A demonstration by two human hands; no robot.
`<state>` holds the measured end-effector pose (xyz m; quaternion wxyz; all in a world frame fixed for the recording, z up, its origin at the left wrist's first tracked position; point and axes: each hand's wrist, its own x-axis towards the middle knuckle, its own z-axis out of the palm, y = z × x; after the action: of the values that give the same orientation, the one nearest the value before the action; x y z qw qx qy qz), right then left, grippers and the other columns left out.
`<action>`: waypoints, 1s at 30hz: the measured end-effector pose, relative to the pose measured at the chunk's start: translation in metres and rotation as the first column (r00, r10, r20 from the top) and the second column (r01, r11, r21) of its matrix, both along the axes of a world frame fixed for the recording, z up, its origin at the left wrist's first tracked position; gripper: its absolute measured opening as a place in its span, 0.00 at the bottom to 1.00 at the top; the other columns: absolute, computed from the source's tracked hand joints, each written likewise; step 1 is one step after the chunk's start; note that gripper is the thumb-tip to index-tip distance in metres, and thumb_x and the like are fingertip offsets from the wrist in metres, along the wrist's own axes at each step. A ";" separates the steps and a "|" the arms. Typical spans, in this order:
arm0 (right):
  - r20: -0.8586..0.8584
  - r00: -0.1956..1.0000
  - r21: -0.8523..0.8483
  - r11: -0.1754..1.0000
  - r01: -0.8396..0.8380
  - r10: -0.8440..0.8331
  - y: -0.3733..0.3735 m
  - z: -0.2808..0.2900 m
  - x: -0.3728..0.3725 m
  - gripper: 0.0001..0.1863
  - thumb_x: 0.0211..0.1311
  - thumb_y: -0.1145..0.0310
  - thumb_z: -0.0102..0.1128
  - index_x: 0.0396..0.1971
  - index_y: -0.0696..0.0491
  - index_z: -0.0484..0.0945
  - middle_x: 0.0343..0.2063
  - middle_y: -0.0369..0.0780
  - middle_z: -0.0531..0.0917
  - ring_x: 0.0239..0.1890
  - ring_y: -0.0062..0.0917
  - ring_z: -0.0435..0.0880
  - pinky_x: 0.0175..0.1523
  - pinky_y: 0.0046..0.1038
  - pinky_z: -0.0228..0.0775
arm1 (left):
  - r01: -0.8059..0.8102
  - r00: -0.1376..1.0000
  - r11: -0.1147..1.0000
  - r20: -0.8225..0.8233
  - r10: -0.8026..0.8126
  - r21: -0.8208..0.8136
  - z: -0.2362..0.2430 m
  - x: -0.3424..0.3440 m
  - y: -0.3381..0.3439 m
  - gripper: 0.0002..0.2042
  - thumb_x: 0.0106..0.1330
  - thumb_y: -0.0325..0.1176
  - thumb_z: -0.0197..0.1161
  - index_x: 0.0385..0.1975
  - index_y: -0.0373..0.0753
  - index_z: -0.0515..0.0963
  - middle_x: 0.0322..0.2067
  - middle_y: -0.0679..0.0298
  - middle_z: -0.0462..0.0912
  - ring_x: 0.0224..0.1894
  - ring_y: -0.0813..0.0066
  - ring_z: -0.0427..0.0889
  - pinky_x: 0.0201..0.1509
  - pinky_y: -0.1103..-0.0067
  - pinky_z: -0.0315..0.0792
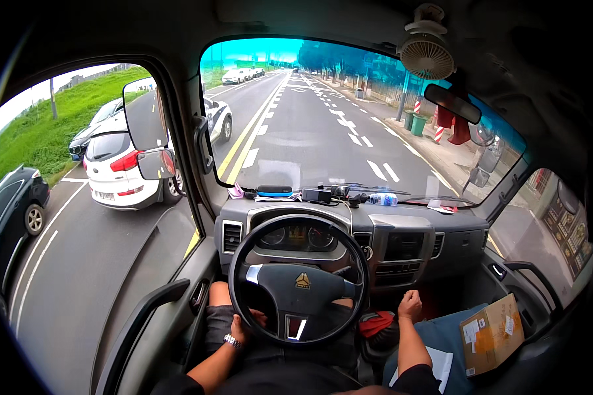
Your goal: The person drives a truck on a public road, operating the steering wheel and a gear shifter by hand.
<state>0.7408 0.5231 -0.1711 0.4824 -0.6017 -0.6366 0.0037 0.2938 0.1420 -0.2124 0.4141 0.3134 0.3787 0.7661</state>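
The black steering wheel (308,338) of a truck cab stands before me, with a gold emblem on its hub. Round the lower left of its rim my left hand (241,327) is closed, a metal watch (231,340) on its wrist. My right hand (410,305) is held in a fist to the right of the wheel, above the gap between the seats. Whatever is inside that fist, if anything, is hidden. A red and black cloth item (377,327) lies just left of my right forearm.
A cardboard box (491,336) and white paper (439,368) lie on the passenger seat. On the dashboard (461,222) are a dark blue case (274,191) and a plastic bottle (383,199). Outside, a white car (122,161) is beside my door; the marked road (310,145) runs ahead.
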 end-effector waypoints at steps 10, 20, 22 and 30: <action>0.018 1.000 -0.023 1.000 -0.005 0.006 0.017 -0.033 -0.008 0.12 0.73 0.61 0.52 0.34 0.50 0.81 0.29 0.42 0.89 0.34 0.42 0.88 0.38 0.43 0.78 | 0.056 0.998 0.998 0.000 -0.056 -0.014 -0.014 -0.008 0.009 0.59 0.49 0.88 0.51 0.54 0.27 0.78 0.46 0.49 0.86 0.44 0.64 0.86 0.52 0.69 0.80; -0.019 0.998 0.041 0.997 -0.060 0.060 0.019 -0.044 -0.013 0.10 0.72 0.63 0.53 0.32 0.51 0.79 0.28 0.43 0.87 0.32 0.46 0.86 0.37 0.45 0.76 | 0.047 0.999 0.999 -0.024 -0.047 -0.021 -0.023 -0.009 0.013 0.58 0.50 0.88 0.52 0.55 0.28 0.77 0.47 0.51 0.86 0.45 0.66 0.85 0.53 0.70 0.79; -0.004 0.998 0.028 0.998 -0.057 0.057 0.022 -0.043 -0.014 0.10 0.72 0.64 0.52 0.32 0.51 0.79 0.28 0.43 0.87 0.32 0.45 0.86 0.37 0.44 0.76 | 0.014 0.999 0.998 -0.041 -0.017 -0.062 -0.023 -0.008 0.013 0.58 0.49 0.89 0.50 0.55 0.31 0.78 0.46 0.51 0.86 0.44 0.66 0.84 0.52 0.70 0.79; -0.009 0.997 0.057 0.996 -0.072 0.072 0.039 -0.046 -0.019 0.10 0.72 0.64 0.53 0.32 0.51 0.80 0.28 0.41 0.87 0.32 0.43 0.87 0.36 0.43 0.76 | 0.167 0.963 0.986 -0.216 -0.162 0.007 -0.031 -0.006 0.018 0.55 0.54 0.85 0.54 0.54 0.26 0.78 0.47 0.51 0.84 0.49 0.66 0.84 0.57 0.71 0.77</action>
<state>0.7217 0.5621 -0.2168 0.5022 -0.5644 -0.6551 0.0062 0.2882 0.1604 -0.2433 0.4291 0.4299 0.3843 0.6953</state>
